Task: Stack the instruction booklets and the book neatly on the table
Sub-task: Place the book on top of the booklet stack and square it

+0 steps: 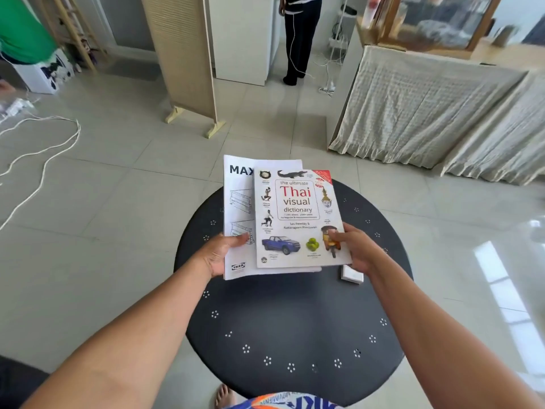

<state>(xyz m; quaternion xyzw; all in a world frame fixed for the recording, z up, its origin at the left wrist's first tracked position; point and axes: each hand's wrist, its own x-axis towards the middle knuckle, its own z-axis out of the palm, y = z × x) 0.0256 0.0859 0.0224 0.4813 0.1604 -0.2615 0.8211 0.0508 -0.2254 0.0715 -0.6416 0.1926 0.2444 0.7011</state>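
Two hands hold the pile over the round black desk [289, 326]: the left hand [219, 255] grips the near left edge of the booklets [237, 214], thumb on top and fingers hidden beneath, and the right hand [358, 250] clamps the near right corner of the book [298, 219], thumb pressed on its cover, other fingers out of sight under it. The book lies on top of the booklets, shifted right so that a strip of the top booklet shows along the left and far side. How many booklets are below I cannot tell. The pile seems lifted or only partly resting at the desk's far edge, jutting out over the floor.

By the look of it, the booklets are thin, light and floppy, likely to sag or slide apart if held by one edge; the glossy paperback is stiffer and heavier, and may slip on them. Holding both sides low down, as here, seems sound.

Long axes run away from the person, the titles upright to the wearer; the book is turned slightly anticlockwise against the booklets. A small white box [351, 274] sits on the desk just beside the right hand.
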